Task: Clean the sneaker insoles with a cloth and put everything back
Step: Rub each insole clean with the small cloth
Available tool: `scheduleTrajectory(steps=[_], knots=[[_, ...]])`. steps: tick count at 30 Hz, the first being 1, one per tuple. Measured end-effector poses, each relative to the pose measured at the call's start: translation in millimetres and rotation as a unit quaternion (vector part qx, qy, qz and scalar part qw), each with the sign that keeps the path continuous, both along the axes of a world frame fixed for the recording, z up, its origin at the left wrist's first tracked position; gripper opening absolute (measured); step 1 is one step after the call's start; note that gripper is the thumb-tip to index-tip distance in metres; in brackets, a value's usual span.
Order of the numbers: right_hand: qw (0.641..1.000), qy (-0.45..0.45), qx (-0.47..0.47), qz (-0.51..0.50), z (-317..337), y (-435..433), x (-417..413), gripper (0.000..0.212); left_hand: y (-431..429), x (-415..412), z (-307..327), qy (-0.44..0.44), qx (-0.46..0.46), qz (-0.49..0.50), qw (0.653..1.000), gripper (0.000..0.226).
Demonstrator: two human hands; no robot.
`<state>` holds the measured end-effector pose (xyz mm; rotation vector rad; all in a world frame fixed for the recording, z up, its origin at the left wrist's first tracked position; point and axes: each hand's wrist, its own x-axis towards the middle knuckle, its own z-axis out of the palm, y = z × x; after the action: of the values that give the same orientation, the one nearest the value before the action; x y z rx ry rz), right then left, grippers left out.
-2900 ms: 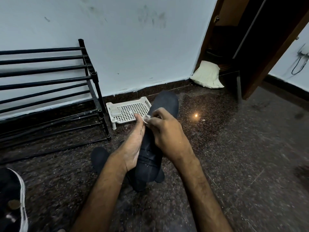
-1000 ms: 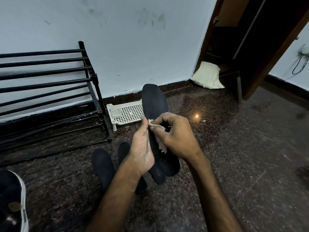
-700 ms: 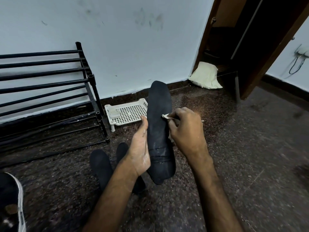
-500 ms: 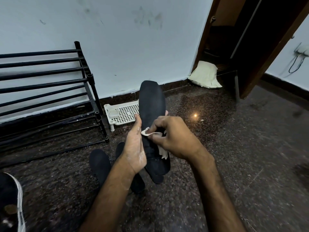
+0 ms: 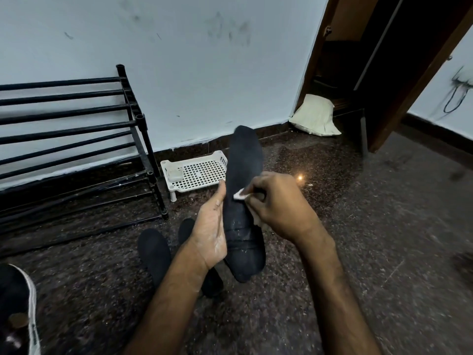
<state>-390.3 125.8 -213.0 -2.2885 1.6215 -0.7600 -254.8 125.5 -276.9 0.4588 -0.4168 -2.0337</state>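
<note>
Insole held above the floor by left hand, thumb along its edge, fingers hidden behind. Right hand pinches cloth against mid-insole. Recommended: firm backing, overlapping lengthwise strokes, fresh cloth face.

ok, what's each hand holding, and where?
Left hand holds the black sneaker insole along its left edge, mid-length; right hand pinches a small white cloth against it.

The forearms are bare, the right lightly haired, and the left hand shows pale dusty smears across its palm.
</note>
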Motion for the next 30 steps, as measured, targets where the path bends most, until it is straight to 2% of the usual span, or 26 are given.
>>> scheduleTrajectory(steps=[2, 4, 5, 7, 9, 10, 13, 15, 17, 20, 21, 24, 25, 26, 28, 30], knots=[[0.992, -0.013, -0.097, -0.082, -0.8, -2.5, 6.7, 0.013, 3.0, -5.2, -0.1, -0.012, -0.001, -0.028, 1.0, 0.051], [0.98, -0.069, -0.155, -0.101, -0.6, -3.1, 12.8, 0.012, 5.8, -10.2, 1.4, -0.036, 0.003, -0.037, 0.999, 0.047], [0.982, -0.088, -0.144, -0.081, -0.9, -3.1, 12.4, 0.011, 5.1, -10.4, -0.2, -0.038, 0.007, -0.032, 0.999, 0.047], [0.995, -0.095, -0.036, -0.006, 2.0, 0.5, 8.7, 0.009, 3.0, -7.1, -2.2, -0.032, 0.008, -0.019, 0.999, 0.051], [0.994, -0.068, 0.067, 0.053, 3.8, 4.6, 5.6, 0.008, 0.2, -1.2, -3.8, -0.012, 0.009, -0.018, 1.0, 0.058], [0.995, -0.048, 0.07, 0.052, 3.1, 4.5, 3.4, 0.009, -0.2, -0.6, -3.2, -0.012, 0.013, -0.018, 1.0, 0.06], [0.998, 0.013, -0.045, -0.048, -0.6, -1.1, 4.0, 0.012, 0.3, -4.0, -0.7, -0.024, 0.015, -0.034, 0.999, 0.056], [0.988, -0.013, -0.113, -0.103, -0.9, -1.7, 10.6, 0.012, 2.8, -7.5, 3.3, -0.032, 0.023, -0.035, 0.999, 0.054], [0.992, -0.045, -0.105, -0.063, -0.1, -0.7, 15.4, 0.012, 2.9, -7.9, 6.0, -0.043, 0.016, -0.024, 0.999, 0.053], [0.998, -0.052, -0.009, 0.025, 2.1, 1.9, 12.0, 0.011, 0.5, -2.8, 4.6, -0.035, 0.014, -0.003, 0.999, 0.055], [0.999, -0.048, -0.012, 0.011, 1.4, 1.2, 9.6, 0.011, 0.4, -1.6, 4.0, -0.044, 0.009, -0.009, 0.999, 0.055], [0.985, -0.077, -0.125, -0.092, -0.6, -0.3, 8.5, 0.012, 4.1, -2.9, 5.3, -0.066, -0.001, -0.047, 0.997, 0.053], [0.98, -0.1, -0.144, -0.095, -0.3, -0.2, 11.1, 0.013, 5.4, -4.2, 5.5, -0.071, -0.004, -0.055, 0.996, 0.055], [0.981, -0.119, -0.137, -0.074, 0.3, 0.1, 13.5, 0.013, 6.2, -4.9, 5.8, -0.073, -0.006, -0.059, 0.996, 0.058], [0.991, -0.126, -0.051, -0.004, 2.5, 1.8, 13.8, 0.013, 7.5, -4.7, 4.6, -0.046, 0.003, -0.045, 0.998, 0.059], [0.994, -0.085, 0.042, 0.051, 6.8, 3.5, 5.1, 0.012, 6.2, -2.8, 3.1, -0.046, -0.003, -0.031, 0.998, 0.066]])
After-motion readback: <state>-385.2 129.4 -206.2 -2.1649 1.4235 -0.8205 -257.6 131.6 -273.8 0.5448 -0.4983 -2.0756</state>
